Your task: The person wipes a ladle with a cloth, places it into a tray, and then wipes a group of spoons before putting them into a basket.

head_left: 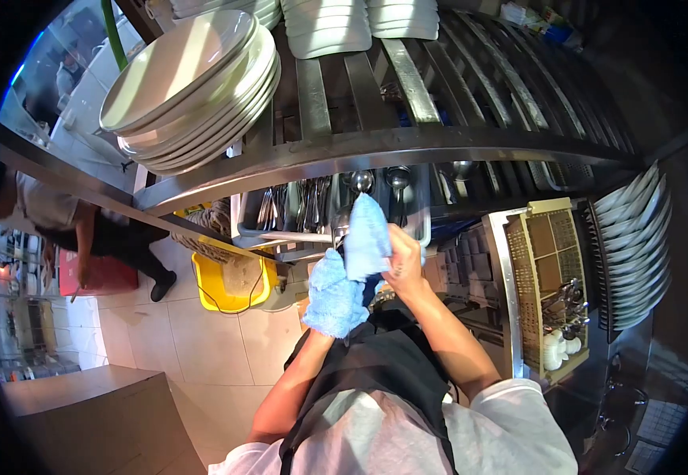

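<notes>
My right hand (405, 261) is closed on a light blue cloth (367, 237) and holds it up in front of me. Another part of blue cloth (334, 297) covers my left hand, hiding its fingers. Just above the left hand, a shiny metal utensil (341, 225) shows beside the raised cloth; I cannot tell whether the left hand grips it. Beyond both hands is a grey divided tray (288, 236) with spoons and forks (312, 200) in it. Rounded metal ladles (362, 181) lie in its right-hand compartments.
A slatted metal shelf (312, 99) spans above the tray, bearing stacked white plates (193, 87). At right are a yellow crate (530, 261) with cutlery and white cups, and a plate row (633, 245). A yellow bucket (235, 289) and another person (82, 222) are at left.
</notes>
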